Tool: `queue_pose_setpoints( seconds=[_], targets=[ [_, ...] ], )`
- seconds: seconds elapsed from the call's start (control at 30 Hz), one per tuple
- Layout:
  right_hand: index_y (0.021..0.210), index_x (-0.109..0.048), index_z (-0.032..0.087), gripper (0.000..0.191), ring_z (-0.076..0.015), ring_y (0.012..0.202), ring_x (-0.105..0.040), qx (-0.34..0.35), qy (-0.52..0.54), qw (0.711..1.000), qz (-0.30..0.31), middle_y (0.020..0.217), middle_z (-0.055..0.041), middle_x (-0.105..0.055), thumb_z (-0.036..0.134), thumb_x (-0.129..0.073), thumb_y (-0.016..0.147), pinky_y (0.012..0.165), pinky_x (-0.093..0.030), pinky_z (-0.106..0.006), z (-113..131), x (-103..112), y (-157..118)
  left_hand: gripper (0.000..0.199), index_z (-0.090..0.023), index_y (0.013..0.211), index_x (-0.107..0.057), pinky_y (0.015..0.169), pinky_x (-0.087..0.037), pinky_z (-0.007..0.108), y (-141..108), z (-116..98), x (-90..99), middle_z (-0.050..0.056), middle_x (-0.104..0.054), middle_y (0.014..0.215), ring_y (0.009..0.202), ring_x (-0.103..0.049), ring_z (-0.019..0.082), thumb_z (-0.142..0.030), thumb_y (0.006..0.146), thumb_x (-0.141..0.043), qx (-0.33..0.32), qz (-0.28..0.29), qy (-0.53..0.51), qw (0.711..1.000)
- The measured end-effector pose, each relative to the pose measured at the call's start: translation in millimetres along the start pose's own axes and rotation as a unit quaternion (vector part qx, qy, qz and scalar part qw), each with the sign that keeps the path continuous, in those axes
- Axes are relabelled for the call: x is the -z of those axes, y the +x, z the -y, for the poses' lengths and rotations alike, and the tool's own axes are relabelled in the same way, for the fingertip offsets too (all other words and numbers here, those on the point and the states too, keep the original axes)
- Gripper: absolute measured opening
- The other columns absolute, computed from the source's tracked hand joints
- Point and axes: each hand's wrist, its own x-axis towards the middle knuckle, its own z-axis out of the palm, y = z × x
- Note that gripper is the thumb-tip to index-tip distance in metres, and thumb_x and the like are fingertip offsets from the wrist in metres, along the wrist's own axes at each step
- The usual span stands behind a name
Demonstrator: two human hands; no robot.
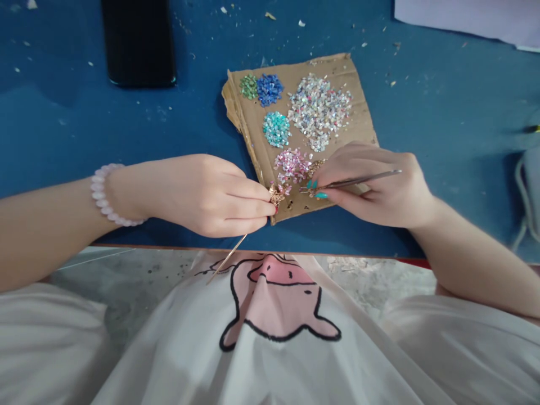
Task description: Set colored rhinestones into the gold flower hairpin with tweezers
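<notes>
My left hand [211,197], with a pale pink bead bracelet at the wrist, pinches a gold hairpin [276,196] by its ornate head. The hairpin's thin rod [228,259] sticks out below the hand, past the table edge. Metal tweezers [367,179] are held in my right hand [375,183], their tips pointing left, just right of the hairpin head. Whether the tips grip a chip is too small to tell. Beneath both hands lies a cardboard piece [363,126]. Pink chips [292,163] are heaped on it near the fingertips, with gold-brown bits [316,167] beside them, partly covered by my right hand.
Farther up the cardboard are piles of white iridescent chips [318,107], turquoise chips [276,129], blue chips [270,90] and green chips [248,86]. A black phone [139,45] lies at upper left on the blue table [202,124]. Pale paper [468,19] is at upper right.
</notes>
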Motion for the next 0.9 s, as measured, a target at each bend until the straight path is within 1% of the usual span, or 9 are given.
queue_pose_setpoints(
  seconds=[0.2,0.23,0.3,0.4,0.5,0.6,0.73,0.9],
  targets=[
    [0.104,-0.067,0.031,0.016,-0.0199,0.082,-0.076,-0.005,0.011,1.0,0.006,0.09,0.0001,-0.077,0.015,-0.066,0.103,0.078,-0.062,-0.039,2.3,0.9,3.1,0.032,-0.028,0.114,-0.083,0.091,-0.071,0.031,-3.1,-0.7,0.3,0.002,-0.084,0.13,0.126,-0.079,0.02,-0.01,0.103,-0.059,0.045,0.08,-0.032,0.995],
    [0.104,-0.067,0.031,0.016,-0.0198,0.082,-0.076,-0.006,0.014,1.0,0.006,0.09,0.0002,-0.077,0.015,-0.066,0.103,0.078,-0.062,-0.039,2.5,0.8,3.2,0.033,-0.028,0.115,-0.083,0.092,-0.07,0.031,-3.1,-1.0,0.7,0.002,-0.084,0.131,0.126,-0.079,0.02,-0.009,0.103,-0.058,0.044,0.083,-0.03,0.995],
    [0.104,-0.067,0.031,0.017,-0.0198,0.082,-0.076,-0.005,0.015,1.0,0.008,0.091,0.0,-0.077,0.014,-0.066,0.102,0.078,-0.062,-0.039,2.5,0.7,3.2,0.033,-0.024,0.114,-0.082,0.092,-0.07,0.031,-2.8,-1.5,1.3,0.004,-0.083,0.132,0.128,-0.078,0.021,-0.008,0.105,-0.056,0.022,0.066,-0.006,0.998],
    [0.106,-0.066,0.031,0.017,-0.0198,0.083,-0.076,0.0,0.009,1.0,0.01,0.092,-0.0001,-0.078,0.014,-0.066,0.103,0.079,-0.063,-0.039,2.2,0.7,2.5,0.031,-0.02,0.11,-0.082,0.087,-0.07,0.03,-2.1,-1.8,1.6,0.006,-0.083,0.131,0.129,-0.077,0.022,-0.007,0.107,-0.053,-0.022,0.015,0.044,0.999],
    [0.105,-0.066,0.031,0.016,-0.0198,0.084,-0.076,-0.007,0.006,1.0,0.015,0.091,-0.0004,-0.078,0.015,-0.065,0.103,0.079,-0.064,-0.039,2.2,0.9,1.7,0.031,-0.02,0.108,-0.082,0.086,-0.069,0.029,-1.9,-1.5,0.9,0.006,-0.084,0.13,0.128,-0.078,0.022,-0.008,0.108,-0.053,-0.03,-0.002,0.059,0.998],
    [0.104,-0.066,0.031,0.014,-0.0203,0.084,-0.077,-0.022,0.012,0.999,0.021,0.091,-0.0005,-0.078,0.017,-0.065,0.104,0.079,-0.064,-0.04,2.4,1.1,1.1,0.031,-0.022,0.111,-0.082,0.088,-0.07,0.03,-2.4,-1.0,-0.5,0.005,-0.084,0.131,0.128,-0.078,0.021,-0.009,0.107,-0.054,-0.007,0.026,0.029,0.999],
    [0.104,-0.068,0.031,0.012,-0.0205,0.085,-0.077,-0.026,0.015,0.999,0.022,0.092,-0.0006,-0.079,0.019,-0.065,0.104,0.08,-0.064,-0.039,2.3,0.9,0.7,0.031,-0.028,0.117,-0.082,0.095,-0.069,0.031,-1.7,-0.9,-0.7,0.002,-0.084,0.13,0.126,-0.078,0.02,-0.012,0.105,-0.058,0.061,0.08,-0.046,0.994],
    [0.104,-0.069,0.032,0.011,-0.0209,0.086,-0.078,-0.021,0.02,1.0,0.012,0.093,-0.0003,-0.08,0.021,-0.066,0.104,0.08,-0.066,-0.039,1.8,-0.8,-0.1,0.034,-0.025,0.115,-0.083,0.096,-0.07,0.034,1.7,-1.2,1.5,0.005,-0.085,0.128,0.126,-0.078,0.021,-0.011,0.108,-0.052,0.066,0.074,-0.057,0.993]
  ],
)
